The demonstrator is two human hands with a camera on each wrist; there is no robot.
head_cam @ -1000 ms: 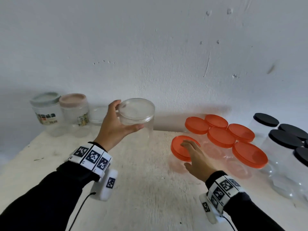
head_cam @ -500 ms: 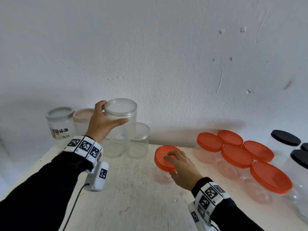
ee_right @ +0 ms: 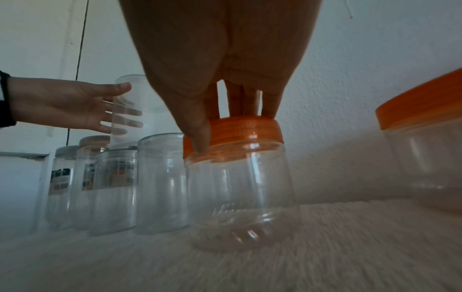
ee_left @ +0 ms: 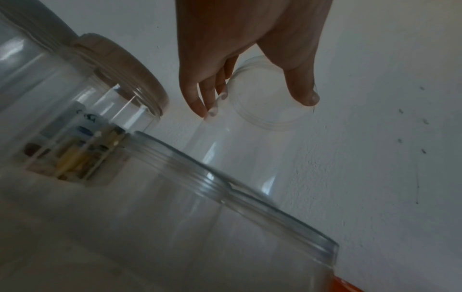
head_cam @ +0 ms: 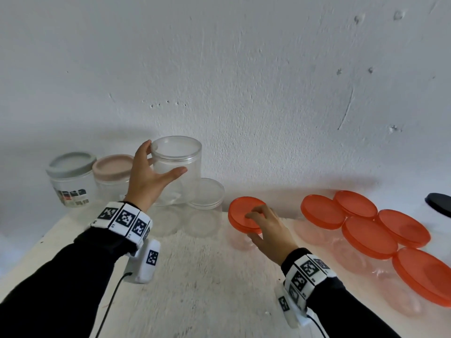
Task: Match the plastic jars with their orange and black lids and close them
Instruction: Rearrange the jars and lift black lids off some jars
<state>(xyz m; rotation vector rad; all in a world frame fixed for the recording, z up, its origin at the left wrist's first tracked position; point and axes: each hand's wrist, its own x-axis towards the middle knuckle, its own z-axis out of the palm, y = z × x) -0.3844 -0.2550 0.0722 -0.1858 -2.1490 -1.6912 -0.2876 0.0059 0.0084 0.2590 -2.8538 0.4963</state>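
Observation:
My left hand [head_cam: 165,157] holds a clear jar with a clear lid [head_cam: 179,167] by its upper part, thumb in front and fingers behind. It is raised over other clear jars at the back left; whether it rests on them I cannot tell. In the left wrist view the fingers [ee_left: 200,98] and thumb flank that jar's [ee_left: 270,94] top. My right hand [head_cam: 251,225] grips the orange lid [head_cam: 244,213] of a clear jar standing on the white table [head_cam: 195,289]. The right wrist view shows thumb and fingers curled round the orange lid [ee_right: 245,130] on its jar [ee_right: 240,193].
A group of orange-lidded jars [head_cam: 368,235] stands at the right, a black lid [head_cam: 439,203] beyond them at the edge. At the back left are a grey-lidded jar [head_cam: 70,176], a pink-lidded jar [head_cam: 112,174] and a clear-lidded jar [head_cam: 206,203]. The wall is close behind.
My left hand has carried the clear jar left and back, over the clear jars by the wall. My right hand has drawn the orange-lidded jar left, away from the orange group.

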